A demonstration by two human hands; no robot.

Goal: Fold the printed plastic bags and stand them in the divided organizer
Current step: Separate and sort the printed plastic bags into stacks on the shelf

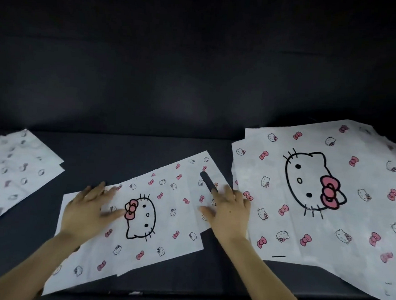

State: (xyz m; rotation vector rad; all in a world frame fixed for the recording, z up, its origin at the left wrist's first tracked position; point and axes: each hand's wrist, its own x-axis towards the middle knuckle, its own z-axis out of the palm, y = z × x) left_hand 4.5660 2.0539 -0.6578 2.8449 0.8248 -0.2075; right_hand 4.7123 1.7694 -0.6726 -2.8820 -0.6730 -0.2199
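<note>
A white plastic bag (pixel 165 219) printed with a cartoon cat face and pink bows lies flat on the dark table in front of me, its handle slot toward the upper right. My left hand (pixel 89 210) presses flat on the bag's left part, fingers spread. On its right part, just below the handle slot, my right hand (pixel 229 209) rests flat with straight fingers. A stack of the same printed bags (pixel 324 194) lies spread out to the right. No organizer is in view.
More printed bags (pixel 14 173) lie at the left edge, partly out of view. The dark table (pixel 134 153) ends at a front edge near the bottom of the view. A dark wall rises behind the table.
</note>
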